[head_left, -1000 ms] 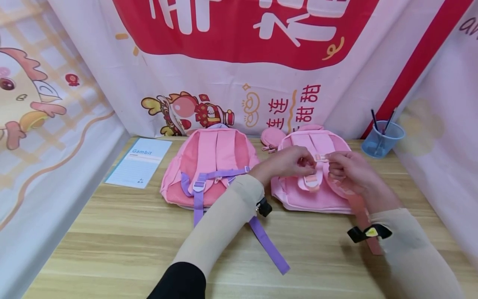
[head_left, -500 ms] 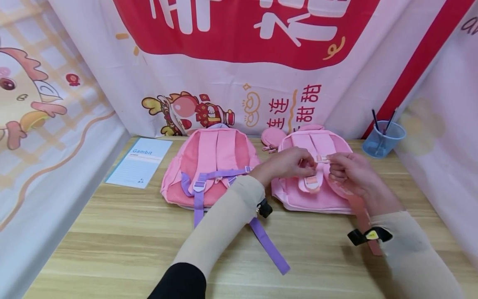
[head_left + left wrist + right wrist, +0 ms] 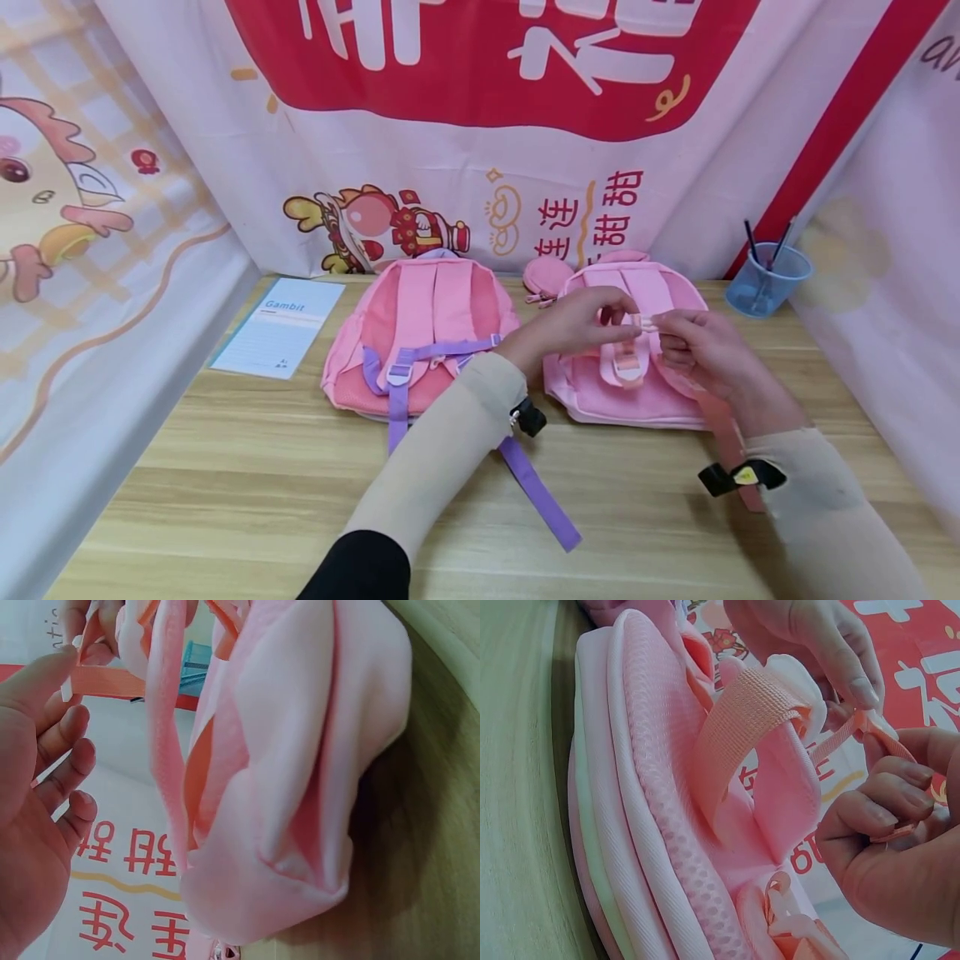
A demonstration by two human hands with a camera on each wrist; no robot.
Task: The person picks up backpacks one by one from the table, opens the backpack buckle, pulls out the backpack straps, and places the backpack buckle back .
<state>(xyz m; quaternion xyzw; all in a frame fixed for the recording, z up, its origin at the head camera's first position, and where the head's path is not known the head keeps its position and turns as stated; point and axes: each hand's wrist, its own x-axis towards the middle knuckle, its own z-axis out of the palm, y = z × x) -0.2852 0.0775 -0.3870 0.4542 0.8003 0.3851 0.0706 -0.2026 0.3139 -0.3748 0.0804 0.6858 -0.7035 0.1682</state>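
Note:
A pink backpack (image 3: 600, 404) lies with its shoulder straps facing up at the right of the table. Above it my left hand (image 3: 581, 323) pinches a small white buckle (image 3: 645, 322) between thumb and index finger; its other fingers are bent loosely in the left wrist view. My right hand (image 3: 705, 350) pinches the orange webbing strap (image 3: 892, 742) at the buckle's right side, with its remaining fingers curled in. An orange adjuster strap (image 3: 739, 735) loops up from the bag below both hands. The buckle's far side is partly hidden by my fingertips.
Left of this bag lies a second pink backpack (image 3: 435, 300) with purple straps (image 3: 540, 492) trailing on the table (image 3: 247, 492). A notebook (image 3: 281, 329) is at the back left. A blue cup (image 3: 768, 283) with pens stands back right, and a round pink pouch (image 3: 547, 276) beside the bag.
My left hand has shifted slightly right and its fingers have straightened towards the buckle. The right hand and the buckle have moved a little, and both backpacks stay in place.

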